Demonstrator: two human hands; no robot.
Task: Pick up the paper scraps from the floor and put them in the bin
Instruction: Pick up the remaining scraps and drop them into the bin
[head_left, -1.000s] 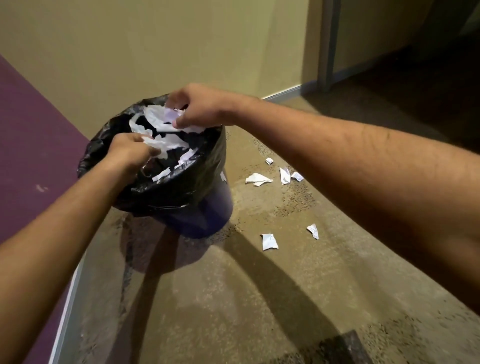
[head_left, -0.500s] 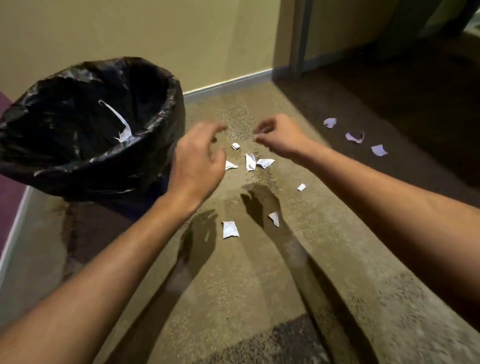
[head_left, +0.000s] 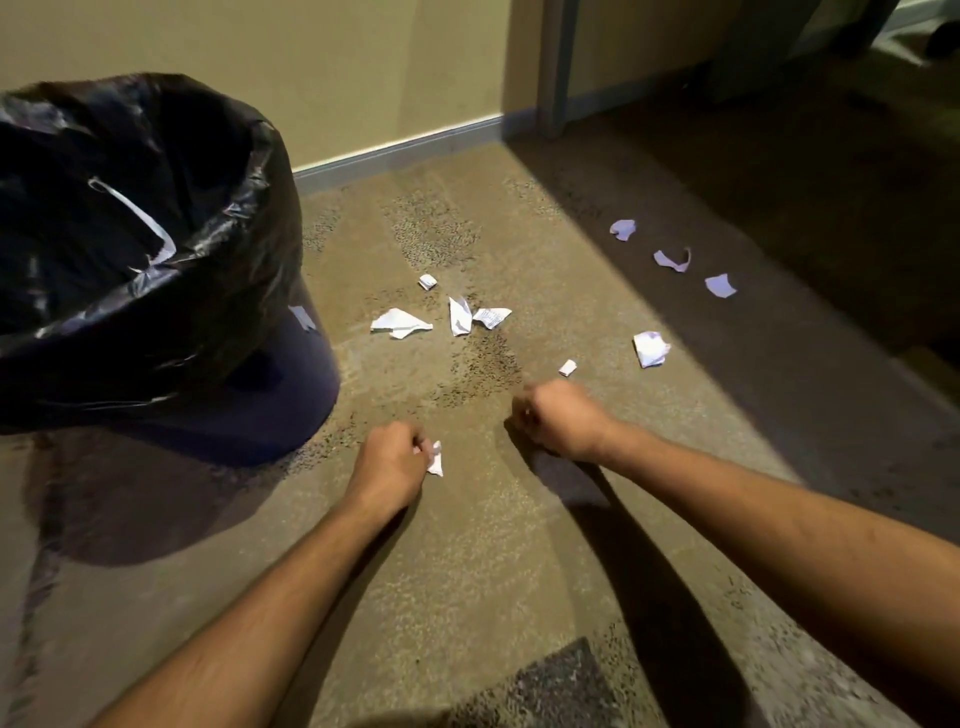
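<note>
Hands dropped floorward; left hand (head_left: 388, 462) pinches scrap (head_left: 435, 459), clear of bin (head_left: 260, 218).

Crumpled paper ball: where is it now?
Head view, right of centre: the crumpled paper ball lies on the floor beyond the right hand, beside a small scrap.

You can't see what the curled right hand (head_left: 558, 418) holds, if anything. The bin (head_left: 156, 270) runs off the left edge, its bottom hidden.
</note>
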